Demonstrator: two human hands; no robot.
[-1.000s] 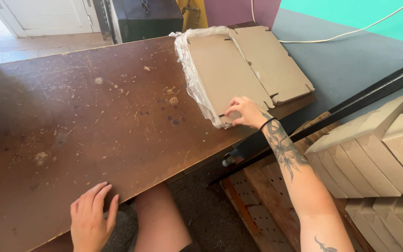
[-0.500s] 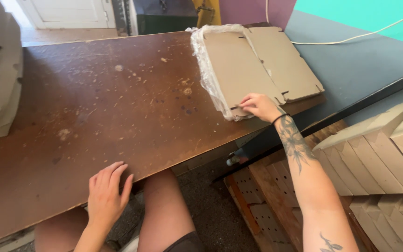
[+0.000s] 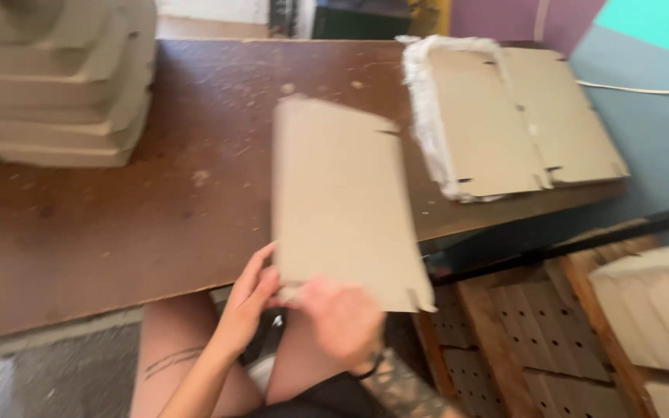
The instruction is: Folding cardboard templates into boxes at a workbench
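A flat brown cardboard blank (image 3: 342, 201) hangs over the front edge of the dark wooden table (image 3: 118, 224), blurred by motion. My left hand (image 3: 251, 298) grips its near left corner. My right hand (image 3: 342, 317) holds its near edge, just right of the left hand. A stack of the same flat blanks (image 3: 512, 116), partly wrapped in torn clear plastic, lies at the table's far right corner.
A pile of folded cardboard boxes (image 3: 56, 77) stands at the table's far left. To the right, below the table, are a wooden pallet (image 3: 520, 340) and stacked pale boxes (image 3: 660, 294). My bare legs show under the table edge.
My right hand pulled one blank off the stack and brought it to the table's near edge. My left hand left the table edge and took hold of it. The view swung left.
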